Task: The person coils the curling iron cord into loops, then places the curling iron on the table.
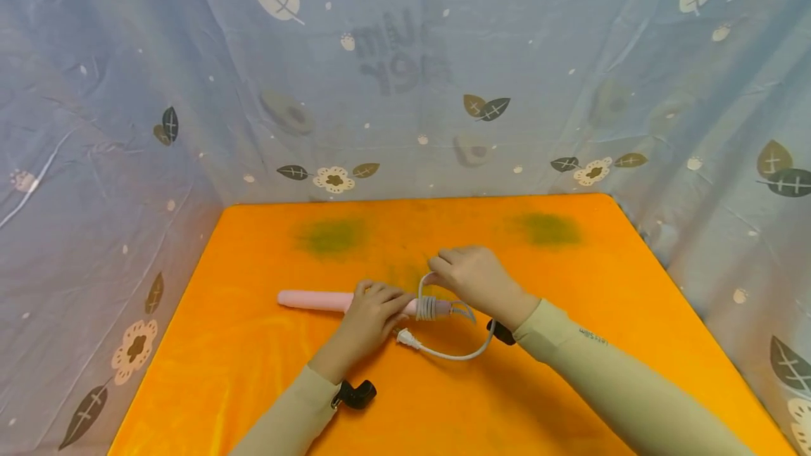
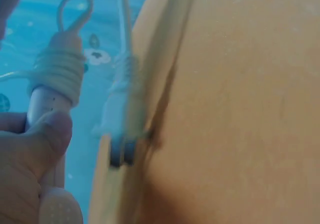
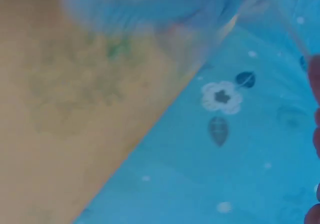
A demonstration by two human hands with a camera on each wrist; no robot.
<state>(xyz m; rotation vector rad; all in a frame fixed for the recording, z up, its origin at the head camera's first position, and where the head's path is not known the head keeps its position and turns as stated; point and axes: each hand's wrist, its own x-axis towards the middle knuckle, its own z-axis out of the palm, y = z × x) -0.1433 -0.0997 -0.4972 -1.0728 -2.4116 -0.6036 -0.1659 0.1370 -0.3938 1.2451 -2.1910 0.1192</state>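
Left hand (image 1: 372, 313) wrapped round pink wand (image 1: 313, 300), thumb pressed along handle; wand sits over middle of tabletop (image 1: 253, 385), smooth end pointing left! Right hand (image 1: 476, 280), fingers curled, pinching pale cord (image 1: 456, 357) on far side of wand. Cord lies in several close coils round wand's right end, small loop showing just beyond. Free length bows out on near side, plug (image 1: 408, 338) just beside left hand, prongs pointing left. Green smudges (image 1: 332, 236) mark far tabletop; patterned curtain (image 1: 393, 125) hangs beyond.
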